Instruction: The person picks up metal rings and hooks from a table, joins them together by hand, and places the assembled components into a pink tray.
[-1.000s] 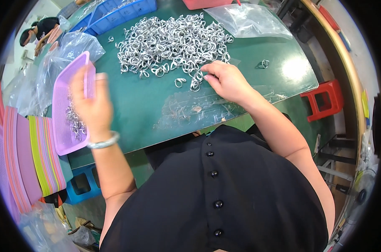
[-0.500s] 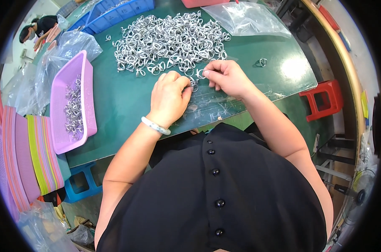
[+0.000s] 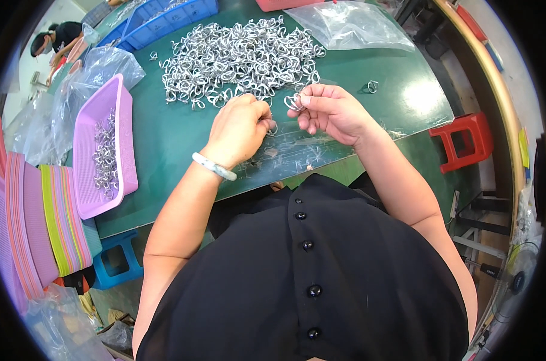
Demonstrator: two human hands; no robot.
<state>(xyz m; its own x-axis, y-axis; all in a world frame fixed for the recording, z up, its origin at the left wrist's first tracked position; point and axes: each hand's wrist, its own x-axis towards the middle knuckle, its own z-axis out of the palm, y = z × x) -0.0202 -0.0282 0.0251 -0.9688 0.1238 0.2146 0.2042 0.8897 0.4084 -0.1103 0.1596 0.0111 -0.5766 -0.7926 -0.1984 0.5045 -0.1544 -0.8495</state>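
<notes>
The person's right hand [image 3: 333, 112] pinches a silvery ring [image 3: 291, 104] between thumb and fingers, just in front of a large heap of rings [image 3: 243, 60] on the green table [image 3: 165, 156]. The left hand [image 3: 240, 129] has its fingers curled; a second ring [image 3: 276, 129] shows at their tips, mostly hidden, so whether they grip it cannot be told. A pale bangle [image 3: 214, 166] circles that wrist. Farther left, a lilac basket [image 3: 127, 132] holds more metal pieces [image 3: 106, 155].
</notes>
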